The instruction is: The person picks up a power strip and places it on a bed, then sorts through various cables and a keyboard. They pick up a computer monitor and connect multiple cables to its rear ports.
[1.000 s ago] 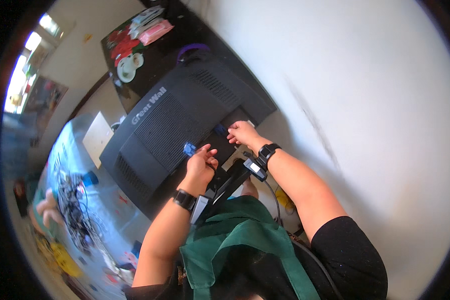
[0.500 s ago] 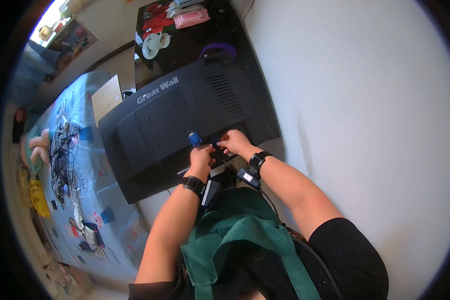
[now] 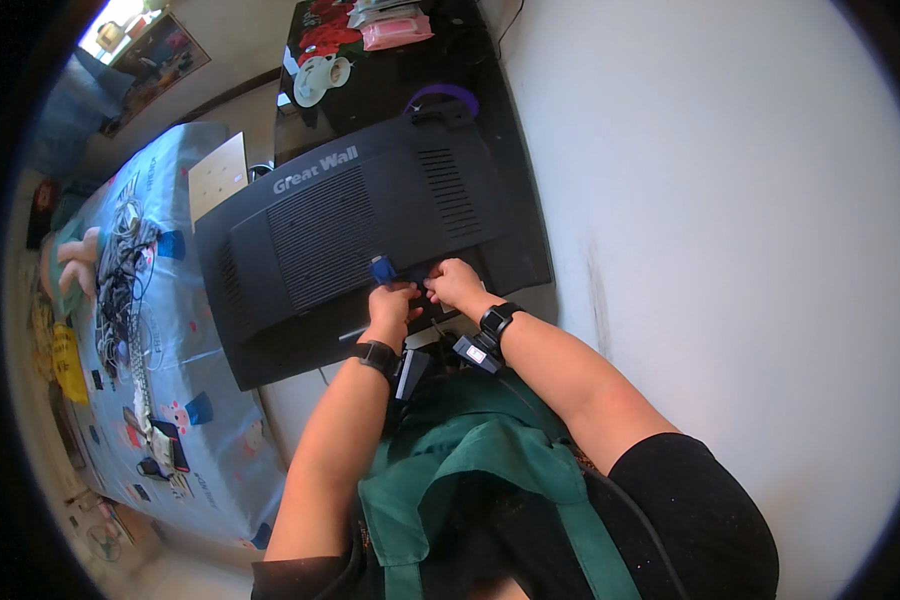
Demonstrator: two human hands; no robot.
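A large black monitor (image 3: 260,235) rests with its vented back facing up. Over its near edge, my left hand (image 3: 388,308) is closed around a cable with a blue VGA connector (image 3: 381,268), whose head sticks out beyond the fingers. Just to its right, my right hand (image 3: 457,284) is in a pinch at the recessed port area by the monitor's lower edge. Something small and dark lies between the two hands, too hidden to name. The fingertips of both hands are close together.
A black glossy table (image 3: 370,105) extends beyond the monitor, bearing a white cup (image 3: 338,72), a purple band (image 3: 460,95) and pink packs (image 3: 397,33). Left stands a blue-covered bed (image 3: 235,440) with tangled cables (image 3: 120,290). A white wall (image 3: 730,230) rises on the right.
The view has shifted slightly. Both hands have stayed close together by the monitor's lower edge, the left still holding the VGA connector's cable.
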